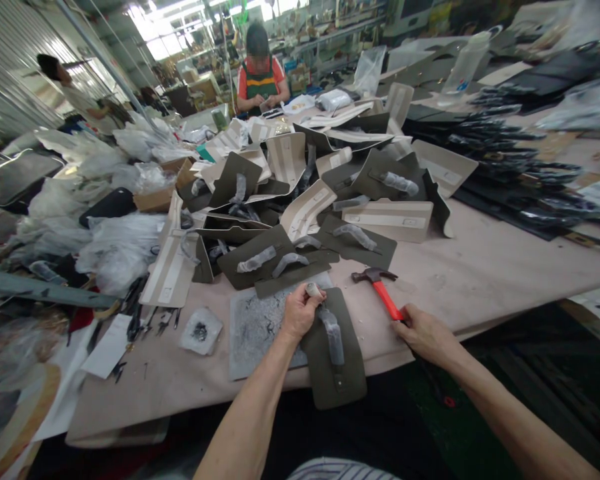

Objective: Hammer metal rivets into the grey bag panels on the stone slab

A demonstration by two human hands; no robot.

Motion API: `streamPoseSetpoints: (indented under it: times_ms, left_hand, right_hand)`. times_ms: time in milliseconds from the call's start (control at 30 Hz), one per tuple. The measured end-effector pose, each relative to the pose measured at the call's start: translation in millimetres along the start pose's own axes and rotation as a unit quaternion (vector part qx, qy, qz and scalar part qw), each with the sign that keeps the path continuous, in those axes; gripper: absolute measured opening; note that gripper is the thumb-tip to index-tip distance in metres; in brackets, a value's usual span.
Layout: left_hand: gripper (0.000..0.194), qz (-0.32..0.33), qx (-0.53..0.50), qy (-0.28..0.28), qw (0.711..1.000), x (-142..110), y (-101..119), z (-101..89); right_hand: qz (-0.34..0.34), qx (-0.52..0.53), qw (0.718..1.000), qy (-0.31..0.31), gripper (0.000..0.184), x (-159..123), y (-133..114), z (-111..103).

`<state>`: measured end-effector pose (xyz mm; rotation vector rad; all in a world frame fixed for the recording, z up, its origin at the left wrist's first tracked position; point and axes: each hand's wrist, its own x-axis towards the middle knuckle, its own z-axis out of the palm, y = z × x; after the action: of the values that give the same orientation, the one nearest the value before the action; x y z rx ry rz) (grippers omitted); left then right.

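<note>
My left hand (pixel 300 313) is closed around a short whitish cylinder (pixel 313 290), its round end showing above the fingers. Below that hand lies a dark olive panel (pixel 325 383) with a plastic-wrapped handle (pixel 334 340), hanging partly over the table's front edge. Under the panel's left side is a worn grey slab (pixel 253 327). My right hand (pixel 423 333) grips a claw hammer (pixel 391 303) by its red and black handle. The hammer's dark head is above the table, right of the panel; I cannot tell whether it touches the tabletop.
Behind the slab rises a heap of similar panels (pixel 300 207) with wrapped handles. A plastic dish of small dark pieces (pixel 200 331) stands to the left, near a white paper (pixel 107 345). Black wrapped parts (pixel 510 167) are stacked at right. A co-worker (pixel 263 80) sits across the table.
</note>
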<state>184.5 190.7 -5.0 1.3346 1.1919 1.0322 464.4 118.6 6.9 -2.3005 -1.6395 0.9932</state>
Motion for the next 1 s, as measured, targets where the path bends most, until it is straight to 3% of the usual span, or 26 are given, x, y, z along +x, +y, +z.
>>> streamPoseSetpoints:
  times_ms: [67, 100, 167, 200, 233, 267, 333, 400, 467, 533, 667, 733, 833, 867, 933, 1000]
  left_hand:
    - [0.011, 0.012, 0.025, -0.002, 1.000, -0.8, 2.2, 0.5]
    - [0.010, 0.017, 0.038, 0.000, 0.999, -1.2, 3.7, 0.8]
    - [0.006, 0.029, 0.066, 0.002, 0.997, -2.2, 7.3, 1.5]
    - [0.005, 0.036, 0.083, 0.001, 0.996, -3.0, 8.9, 1.8]
    - [0.006, 0.046, 0.103, -0.002, 0.994, -3.8, 10.1, 2.0]
    - [0.006, 0.057, 0.123, -0.008, 0.991, -4.8, 10.7, 2.2]
    - [0.007, 0.081, 0.159, -0.021, 0.984, -6.9, 10.4, 2.5]
    - [0.009, 0.095, 0.178, -0.027, 0.979, -8.5, 8.6, 2.7]
    - [0.010, 0.100, 0.184, -0.028, 0.977, -9.0, 6.6, 2.8]
    - [0.010, 0.102, 0.187, -0.027, 0.977, -8.6, 5.3, 2.6]
    - [0.010, 0.091, 0.188, -0.020, 0.978, -8.1, 4.4, 2.0]
    - [0.011, 0.094, 0.183, -0.023, 0.978, -8.6, 4.4, 1.9]
    - [0.013, 0.106, 0.187, -0.028, 0.976, -9.6, 4.2, 2.3]
    - [0.013, 0.107, 0.190, -0.028, 0.976, -9.9, 3.9, 2.4]
    - [0.013, 0.105, 0.197, -0.033, 0.974, -10.4, 2.9, 2.4]
    - [0.012, 0.102, 0.204, -0.034, 0.973, -10.9, 1.2, 2.2]
  right_hand:
    - [0.056, 0.201, 0.977, -0.050, 0.015, -0.6, -9.4, 0.3]
    - [0.088, 0.323, 0.938, -0.089, 0.016, -2.1, -16.2, 0.0]
    - [0.143, 0.515, 0.830, -0.162, 0.016, -7.9, -33.0, -3.3]
    - [0.157, 0.565, 0.789, -0.182, 0.016, -12.3, -42.3, -7.0]
    - [0.155, 0.584, 0.775, -0.186, 0.015, -17.7, -51.4, -12.2]
    - [0.136, 0.582, 0.784, -0.169, 0.016, -24.0, -60.1, -18.9]
    - [0.049, 0.524, 0.845, -0.097, 0.025, -37.6, -74.3, -34.8]
    - [-0.063, 0.400, 0.914, 0.018, 0.037, -49.8, -82.6, -49.6]
    - [-0.157, 0.245, 0.949, 0.124, 0.040, -57.6, -84.9, -58.4]
    - [-0.222, 0.100, 0.956, 0.163, 0.038, -60.0, -83.6, -60.9]
    - [-0.258, -0.070, 0.960, 0.085, 0.033, -59.5, -87.4, -70.5]
    - [-0.250, -0.052, 0.960, 0.115, 0.037, -63.9, -97.1, -82.5]
    - [-0.214, 0.057, 0.941, 0.255, 0.043, -72.0, -111.6, -92.4]
    - [-0.211, 0.073, 0.935, 0.275, 0.044, -72.8, -113.1, -90.5]
    - [-0.211, 0.037, 0.951, 0.223, 0.042, -70.2, -109.1, -80.8]
    - [-0.211, -0.048, 0.972, 0.094, 0.038, -64.1, -99.4, -69.6]
